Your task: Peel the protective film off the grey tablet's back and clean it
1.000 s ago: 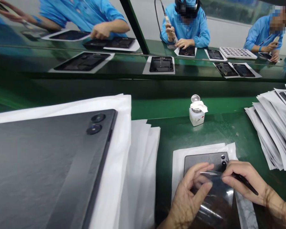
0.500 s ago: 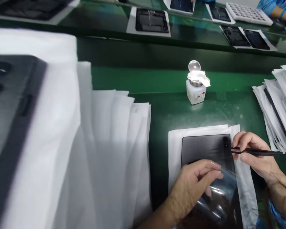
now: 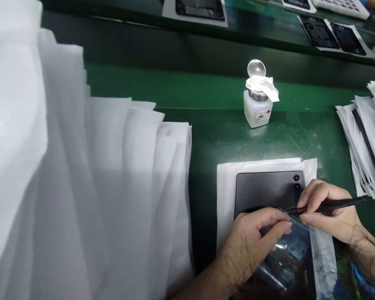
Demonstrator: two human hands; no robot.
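Observation:
A dark grey tablet lies back-up on a white sheet, its two camera lenses near the far right corner. A clear plastic film covers its near half and is partly lifted. My left hand pinches the film's far edge between thumb and fingers. My right hand is closed on black tweezers, whose tip touches the film edge just below the lenses.
A small white bottle with a shiny cap and a wipe stands farther back. A tall stack of white sheets fills the left. More wrapped tablets are fanned out at the right. Open tablets lie on the far belt.
The view has tilted down and right, so the big tablet at left and the people opposite left the picture. My right hand with the tweezers moved down from the lenses to the film edge.

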